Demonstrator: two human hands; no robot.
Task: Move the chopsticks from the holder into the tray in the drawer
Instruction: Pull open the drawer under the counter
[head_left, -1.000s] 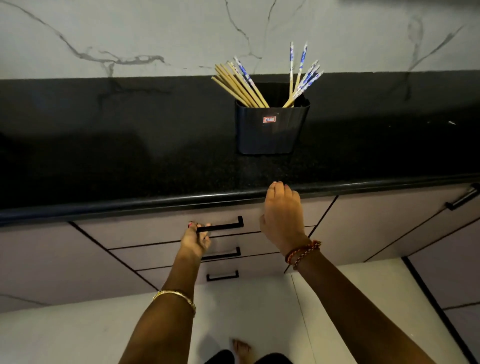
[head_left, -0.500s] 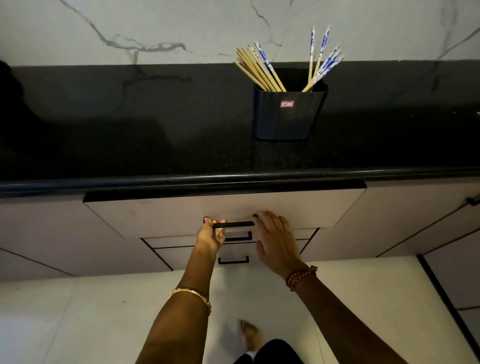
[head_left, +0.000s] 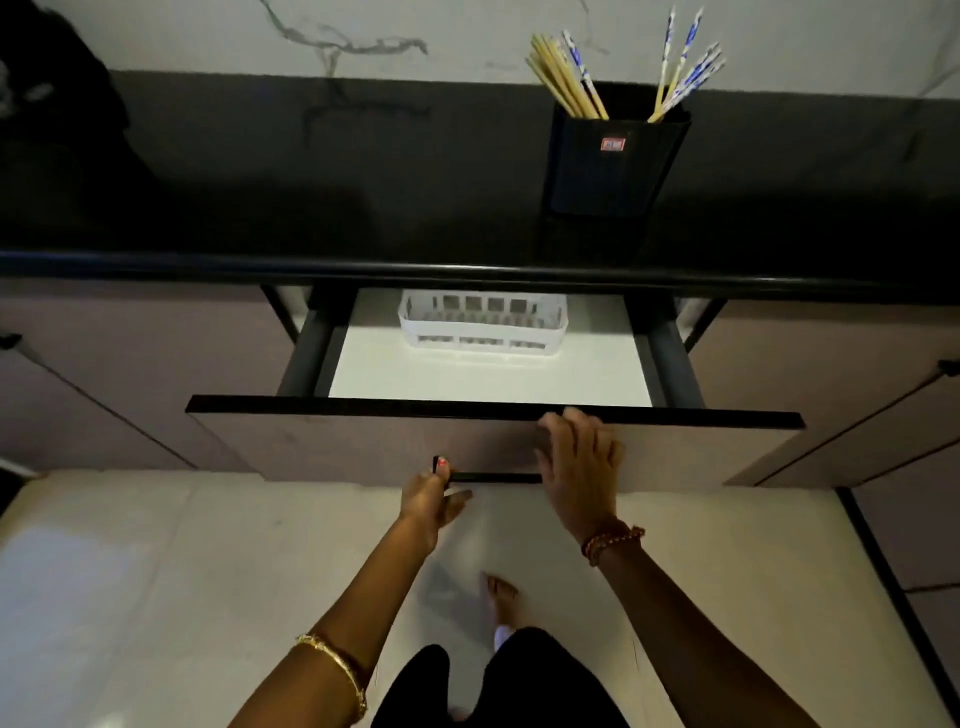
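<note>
White veined marble wall (head_left: 208, 36), black countertop (head_left: 260, 171), beige cabinets (head_left: 104, 364), pale floor (head_left: 130, 597)

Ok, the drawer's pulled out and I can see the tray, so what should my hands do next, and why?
Probably let go of the drawer handle and reach the right hand up to the chopsticks in the holder. The white tray is already exposed, looks empty, and all the chopsticks are in the holder.
</note>
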